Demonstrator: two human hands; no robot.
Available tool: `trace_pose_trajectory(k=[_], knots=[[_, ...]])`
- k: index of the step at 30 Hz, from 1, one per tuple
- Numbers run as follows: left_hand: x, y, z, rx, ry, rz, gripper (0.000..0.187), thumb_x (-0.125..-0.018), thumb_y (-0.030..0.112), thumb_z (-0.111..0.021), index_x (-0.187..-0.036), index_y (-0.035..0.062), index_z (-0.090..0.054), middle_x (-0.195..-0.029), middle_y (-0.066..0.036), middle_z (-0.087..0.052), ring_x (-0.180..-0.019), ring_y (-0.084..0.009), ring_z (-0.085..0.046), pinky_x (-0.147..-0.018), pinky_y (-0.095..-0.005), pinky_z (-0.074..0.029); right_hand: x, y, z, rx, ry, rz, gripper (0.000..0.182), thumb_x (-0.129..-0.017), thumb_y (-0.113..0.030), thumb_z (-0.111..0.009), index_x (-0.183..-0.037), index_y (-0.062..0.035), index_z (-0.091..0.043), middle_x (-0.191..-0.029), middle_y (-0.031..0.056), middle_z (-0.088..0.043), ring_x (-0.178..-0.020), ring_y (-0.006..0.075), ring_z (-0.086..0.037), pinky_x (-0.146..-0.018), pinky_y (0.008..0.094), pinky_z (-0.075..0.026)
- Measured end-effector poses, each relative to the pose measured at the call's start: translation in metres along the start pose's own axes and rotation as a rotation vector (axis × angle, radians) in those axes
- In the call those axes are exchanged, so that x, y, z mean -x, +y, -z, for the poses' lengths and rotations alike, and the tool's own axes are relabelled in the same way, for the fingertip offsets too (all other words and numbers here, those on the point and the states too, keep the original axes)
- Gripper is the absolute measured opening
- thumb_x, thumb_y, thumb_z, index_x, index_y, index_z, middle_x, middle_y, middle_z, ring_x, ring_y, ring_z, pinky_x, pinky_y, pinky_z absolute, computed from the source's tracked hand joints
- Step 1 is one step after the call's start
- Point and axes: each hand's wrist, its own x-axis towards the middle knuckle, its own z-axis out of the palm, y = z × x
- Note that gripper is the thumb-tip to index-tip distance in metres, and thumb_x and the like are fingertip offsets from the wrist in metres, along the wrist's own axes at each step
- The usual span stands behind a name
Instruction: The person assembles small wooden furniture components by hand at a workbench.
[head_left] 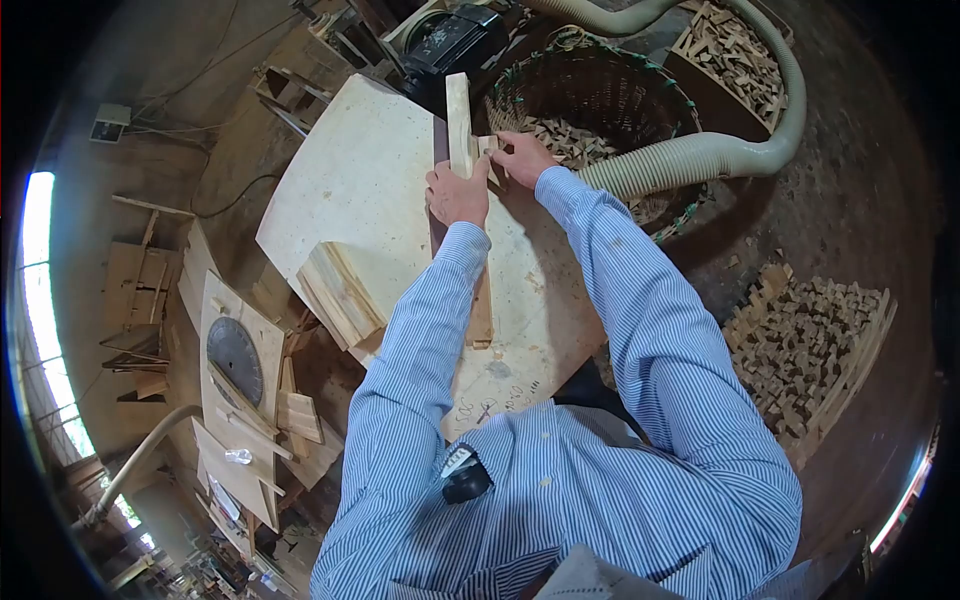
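My left hand is closed around the near end of an upright-looking pale wooden bar on the whitish worktable. Just right of it, the fingers of my right hand pinch a small wooden block that sits close against the bar. Both hands are nearly side by side at the table's far right edge. A dark strip runs along the tabletop beside the left hand. Partly covered by my left forearm, a narrow wooden strip lies on the table.
A stack of boards rests at the table's left. Beyond the right edge stand a wicker basket with wood offcuts, a thick ribbed hose and a dark motor. Offcuts pile up at right; a circular saw blade shows at left.
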Motion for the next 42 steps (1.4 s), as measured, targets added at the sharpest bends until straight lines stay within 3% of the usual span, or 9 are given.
trace_pose_trajectory(k=[9, 12, 15, 19, 21, 22, 24, 27, 42], knots=[[-0.007, -0.001, -0.001, -0.017, -0.024, 0.091, 0.075, -0.083, 0.056, -0.081, -0.136, 0.0073, -0.061, -0.135, -0.015, -0.059, -0.130, -0.0366, -0.054, -0.112, -0.0501, -0.043, 0.028, 0.014, 0.014, -0.024, 0.067, 0.020, 0.073, -0.101, -0.042, -0.068, -0.153, 0.0035, -0.049, -0.126, 0.0240, -0.073, -0.114, 0.0348, -0.071, -0.099, 0.0406, -0.054], [-0.007, -0.004, -0.003, 0.008, -0.017, 0.089, 0.074, -0.082, 0.054, -0.082, -0.136, 0.0076, -0.061, -0.134, -0.014, -0.059, -0.130, -0.0364, -0.054, -0.113, -0.0498, -0.042, 0.105, 0.036, 0.049, -0.132, 0.153, 0.155, 0.068, -0.103, -0.034, -0.069, -0.154, 0.0051, -0.047, -0.128, 0.0231, -0.071, -0.114, 0.0316, -0.071, -0.099, 0.0388, -0.054], [-0.005, -0.001, -0.001, 0.041, -0.005, 0.096, 0.074, -0.082, 0.051, -0.084, -0.136, 0.0081, -0.060, -0.134, -0.014, -0.059, -0.130, -0.0361, -0.054, -0.113, -0.0500, -0.042, 0.226, 0.067, 0.092, 0.124, 0.272, 0.193, 0.057, -0.101, -0.033, -0.071, -0.142, 0.0042, -0.059, -0.119, 0.0225, -0.070, -0.111, 0.0358, -0.070, -0.094, 0.0420, -0.055], [-0.006, -0.001, -0.001, 0.061, 0.032, 0.076, 0.073, -0.082, 0.050, -0.084, -0.137, 0.0088, -0.059, -0.134, -0.014, -0.059, -0.130, -0.0359, -0.054, -0.113, -0.0499, -0.042, 0.382, 0.101, 0.127, 0.494, 0.178, -0.082, 0.061, -0.097, -0.039, -0.073, -0.142, 0.0010, -0.059, -0.131, 0.0268, -0.067, -0.121, 0.0406, -0.066, -0.099, 0.0470, -0.053], [-0.006, -0.002, -0.002, 0.064, 0.043, 0.063, 0.073, -0.082, 0.050, -0.084, -0.137, 0.0090, -0.059, -0.134, -0.014, -0.059, -0.131, -0.0359, -0.053, -0.113, -0.0498, -0.042, 0.424, 0.099, 0.129, 0.411, 0.080, -0.134, 0.058, -0.097, -0.044, -0.072, -0.133, 0.0014, -0.062, -0.119, 0.0279, -0.070, -0.112, 0.0420, -0.069, -0.092, 0.0493, -0.056], [-0.006, -0.002, -0.001, 0.064, 0.047, 0.061, 0.073, -0.082, 0.049, -0.084, -0.137, 0.0090, -0.059, -0.135, -0.014, -0.059, -0.131, -0.0359, -0.053, -0.114, -0.0496, -0.042, 0.426, 0.098, 0.127, 0.407, 0.086, -0.130, 0.058, -0.097, -0.044, -0.072, -0.133, 0.0014, -0.062, -0.119, 0.0279, -0.070, -0.112, 0.0420, -0.069, -0.092, 0.0493, -0.056], [-0.005, 0.000, -0.002, 0.074, 0.061, 0.057, 0.073, -0.082, 0.049, -0.084, -0.137, 0.0091, -0.059, -0.135, -0.014, -0.059, -0.131, -0.0359, -0.053, -0.114, -0.0495, -0.042, 0.426, 0.096, 0.124, 0.329, 0.014, -0.399, 0.054, -0.097, -0.048, -0.071, -0.116, 0.0018, -0.063, -0.105, 0.0286, -0.073, -0.099, 0.0450, -0.072, -0.085, 0.0516, -0.057], [-0.008, 0.003, 0.003, 0.081, 0.069, 0.059, 0.073, -0.081, 0.049, -0.084, -0.138, 0.0092, -0.059, -0.136, -0.015, -0.058, -0.132, -0.0358, -0.053, -0.114, -0.0496, -0.041, 0.421, 0.115, 0.114, 0.507, 0.060, -0.333, 0.055, -0.098, -0.053, -0.070, -0.104, 0.0008, -0.061, -0.092, 0.0276, -0.073, -0.087, 0.0474, -0.073, -0.077, 0.0540, -0.058], [-0.005, 0.002, 0.004, 0.081, 0.155, 0.034, 0.076, -0.082, 0.052, -0.083, -0.139, 0.0086, -0.059, -0.139, -0.017, -0.062, -0.132, -0.0349, -0.056, -0.117, -0.0485, -0.039, 0.416, 0.149, 0.103, 0.593, 0.159, -0.175, 0.054, -0.099, -0.057, -0.066, -0.098, -0.0038, -0.061, -0.082, 0.0248, -0.072, -0.078, 0.0450, -0.072, -0.070, 0.0552, -0.057]])
